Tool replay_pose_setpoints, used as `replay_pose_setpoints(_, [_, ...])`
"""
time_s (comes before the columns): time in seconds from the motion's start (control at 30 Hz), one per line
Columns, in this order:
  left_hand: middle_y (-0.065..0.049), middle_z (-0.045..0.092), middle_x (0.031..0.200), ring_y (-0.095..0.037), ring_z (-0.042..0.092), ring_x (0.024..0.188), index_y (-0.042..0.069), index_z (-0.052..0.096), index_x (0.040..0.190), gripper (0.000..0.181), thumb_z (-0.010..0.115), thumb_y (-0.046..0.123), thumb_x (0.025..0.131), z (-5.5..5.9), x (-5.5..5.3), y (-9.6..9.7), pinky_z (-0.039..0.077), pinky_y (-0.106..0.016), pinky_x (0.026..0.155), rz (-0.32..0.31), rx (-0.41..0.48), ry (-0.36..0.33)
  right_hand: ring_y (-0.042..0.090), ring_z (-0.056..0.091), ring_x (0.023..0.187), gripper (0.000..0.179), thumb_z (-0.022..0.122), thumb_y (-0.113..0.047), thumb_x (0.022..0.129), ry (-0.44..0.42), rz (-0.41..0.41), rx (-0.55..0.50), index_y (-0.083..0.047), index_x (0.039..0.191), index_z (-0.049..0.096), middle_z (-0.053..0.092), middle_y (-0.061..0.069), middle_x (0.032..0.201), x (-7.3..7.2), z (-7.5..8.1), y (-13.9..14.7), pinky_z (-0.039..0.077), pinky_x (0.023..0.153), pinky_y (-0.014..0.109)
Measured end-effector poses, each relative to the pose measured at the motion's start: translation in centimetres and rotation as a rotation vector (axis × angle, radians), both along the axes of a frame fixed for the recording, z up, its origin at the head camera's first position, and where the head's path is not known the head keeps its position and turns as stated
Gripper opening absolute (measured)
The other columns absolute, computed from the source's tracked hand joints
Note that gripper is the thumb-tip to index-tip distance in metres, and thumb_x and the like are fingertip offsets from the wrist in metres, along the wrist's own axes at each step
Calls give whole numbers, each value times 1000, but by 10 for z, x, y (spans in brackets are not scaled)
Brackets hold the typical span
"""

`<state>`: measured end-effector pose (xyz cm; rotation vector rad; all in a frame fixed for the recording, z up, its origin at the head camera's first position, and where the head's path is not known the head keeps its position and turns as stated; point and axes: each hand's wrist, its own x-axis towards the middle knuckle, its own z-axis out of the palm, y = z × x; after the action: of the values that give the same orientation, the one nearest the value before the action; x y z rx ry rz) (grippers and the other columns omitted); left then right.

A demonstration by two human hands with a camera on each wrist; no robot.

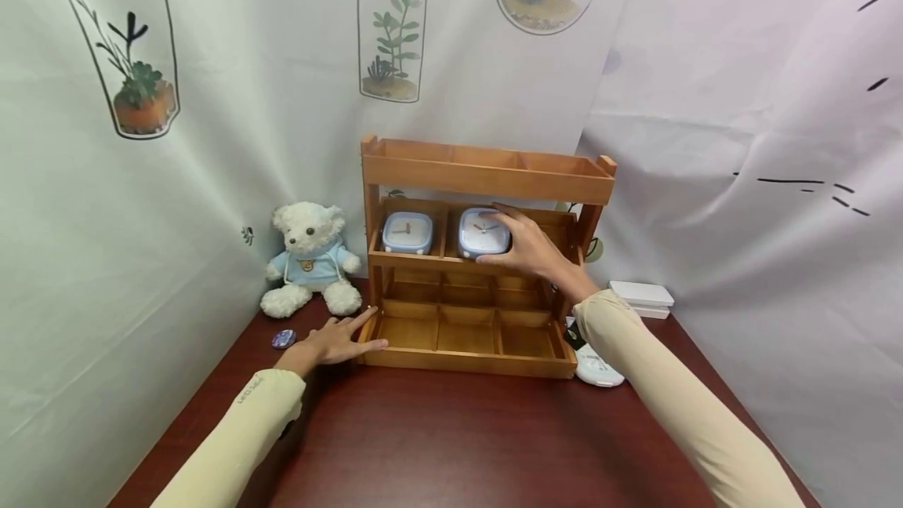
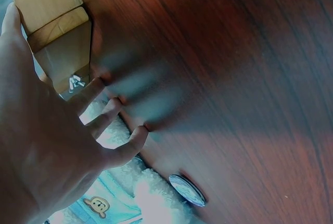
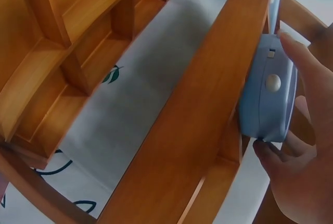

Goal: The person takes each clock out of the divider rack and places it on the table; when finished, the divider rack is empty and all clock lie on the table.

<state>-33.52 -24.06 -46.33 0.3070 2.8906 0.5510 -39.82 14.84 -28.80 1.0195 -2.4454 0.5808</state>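
Note:
My right hand [image 1: 527, 245] grips a blue square alarm clock [image 1: 483, 232] with a white face, in the middle compartment of the wooden rack's middle tier. In the right wrist view, thumb and fingers hold opposite edges of the clock [image 3: 266, 91], which has a white button. Left of it, a matching alarm clock [image 1: 407, 233] sits in the left compartment. My left hand [image 1: 335, 342] lies at the lower left corner of the wooden rack [image 1: 466, 363]. Its fingers are spread, and in the left wrist view several fingertips [image 2: 139, 133] meet the tabletop beside the rack.
A white teddy bear [image 1: 308, 261] in a blue hoodie sits left of the rack, behind a small round blue-purple object [image 1: 284, 339]. To the right are stacked white boxes [image 1: 642, 296] and a white rounded object [image 1: 598, 367]. Printed cloth walls [image 1: 296, 100] surround the dark red table [image 1: 437, 437].

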Motion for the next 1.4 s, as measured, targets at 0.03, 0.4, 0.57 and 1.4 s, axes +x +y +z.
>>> replay_pose_setpoints(0.03, [-26,32,164,-60,22,148,27,18,168,101,46,85,90,0,0,0,23,-85,102,-1,0,-1,40,48,140,83,95,-38,76,-3,1,5,-13,147,59,45,20,158,0,0,-1,43,109,55])
replay_pose_setpoints(0.4, [-26,33,164,-61,23,147,28,19,168,100,46,85,90,1,-2,2,24,-85,101,-7,-6,-2,38,55,131,71,95,-32,77,18,26,7,-11,139,66,52,18,149,-3,1,0,48,102,53])
replay_pose_setpoints(0.57, [-28,31,164,-61,22,147,28,18,168,102,44,87,89,-2,-2,0,23,-85,101,-12,-6,-5,39,55,130,70,95,-31,77,26,45,9,-10,138,67,52,20,149,-2,1,-1,49,101,53])
replay_pose_setpoints(1.4, [-26,33,164,-60,23,147,28,18,168,102,43,87,89,-1,-1,-2,24,-85,101,-3,-22,-2,30,57,103,75,91,-38,82,27,4,2,-22,148,60,55,16,134,27,22,10,51,85,48])
